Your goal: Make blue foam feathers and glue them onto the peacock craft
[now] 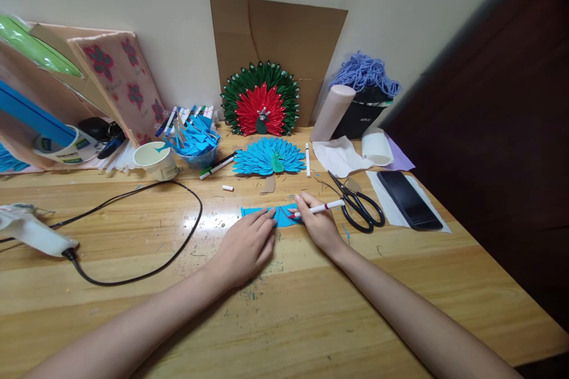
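A folded blue paper strip (283, 218) lies on the wooden table in front of me. My left hand (247, 244) rests palm down on its left part, fingers stretched out flat. In my right hand (318, 226) is a white marker (328, 206) with a red tip, held in a writing grip. Its tip touches the strip near the right end, where a thin dark line shows. Just beyond the strip sits a fan-shaped blue paper peacock (253, 160) with a green body. Black-handled scissors (358, 204) lie open to the right of my right hand.
A glue gun (33, 234) and its looping black cord (200, 216) occupy the left. Behind stand a paper cup (155, 161), a bowl of blue scraps (198, 157) and a red-green peacock (260, 109) against cardboard (284, 35). A phone (409, 200) lies at right.
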{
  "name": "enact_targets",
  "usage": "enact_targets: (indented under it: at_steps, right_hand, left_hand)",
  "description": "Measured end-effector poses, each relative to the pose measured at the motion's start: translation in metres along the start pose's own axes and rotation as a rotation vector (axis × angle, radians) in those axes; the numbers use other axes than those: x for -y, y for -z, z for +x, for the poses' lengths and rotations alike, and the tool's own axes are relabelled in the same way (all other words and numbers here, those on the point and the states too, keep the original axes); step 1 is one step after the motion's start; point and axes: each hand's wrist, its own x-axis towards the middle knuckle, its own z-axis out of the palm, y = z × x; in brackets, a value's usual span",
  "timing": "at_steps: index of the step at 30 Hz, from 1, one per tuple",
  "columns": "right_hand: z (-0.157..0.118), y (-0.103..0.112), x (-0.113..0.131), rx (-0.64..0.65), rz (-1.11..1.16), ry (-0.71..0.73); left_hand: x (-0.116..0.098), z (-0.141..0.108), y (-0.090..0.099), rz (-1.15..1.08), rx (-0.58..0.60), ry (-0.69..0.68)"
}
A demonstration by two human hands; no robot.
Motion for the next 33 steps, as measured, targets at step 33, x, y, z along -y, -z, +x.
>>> enact_targets:
  at_steps: [33]
  right_hand:
    - [-0.004, 0.0, 0.003, 0.023, -0.077, 0.032]
  left_hand:
    - [0.001, -0.001, 0.0, -0.011, 0.029, 0.044]
